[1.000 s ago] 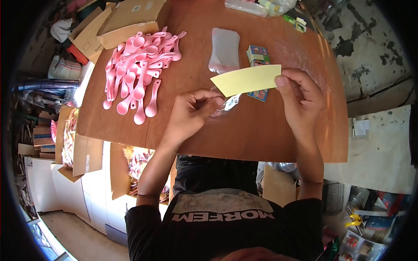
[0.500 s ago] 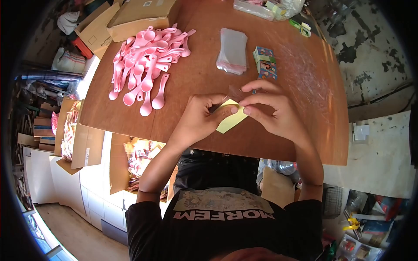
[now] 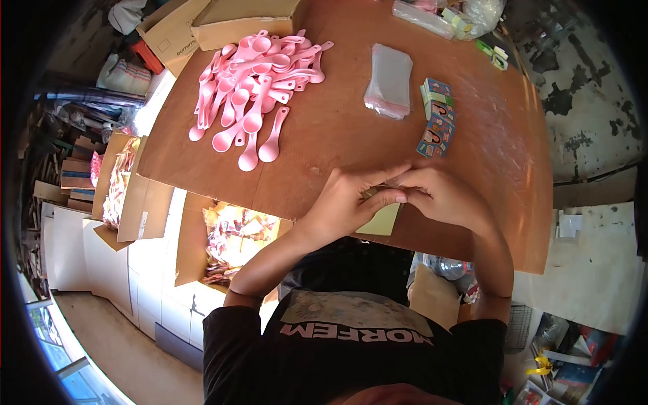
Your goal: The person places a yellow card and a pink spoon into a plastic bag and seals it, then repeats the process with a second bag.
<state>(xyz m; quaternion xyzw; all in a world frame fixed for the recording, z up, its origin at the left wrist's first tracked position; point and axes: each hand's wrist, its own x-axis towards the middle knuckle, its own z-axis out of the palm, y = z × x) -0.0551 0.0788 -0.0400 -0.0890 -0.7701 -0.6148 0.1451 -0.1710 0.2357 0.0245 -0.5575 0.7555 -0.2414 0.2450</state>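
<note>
Close to the table's near edge, my left hand point(image 3: 352, 202) is closed, its thumb pressed over the upper part of a pale yellow card point(image 3: 381, 221). The card's lower part shows beneath the hands; the rest is hidden. My right hand point(image 3: 442, 194) is closed with bent fingers, meeting the left fingertips at the card's top. A bit of shiny clear film seems to lie between the fingers, but what the right hand pinches is hidden. Beyond the hands lie a fanned stack of blue printed cards point(image 3: 437, 128) and a pile of clear plastic bags point(image 3: 389, 81).
Many pink plastic spoons point(image 3: 260, 84) are heaped on the wooden table point(image 3: 317, 135) at left, before a cardboard box point(image 3: 243, 23). Loose clear film point(image 3: 496, 142) lies at right, and green-handled scissors point(image 3: 493, 54) at the far right. Open boxes of packets point(image 3: 233, 236) stand below left.
Both hands and the yellow card have come nearer to the table's near edge. My right fingers, raised and spread before, now bend down against the left hand. The view has shifted.
</note>
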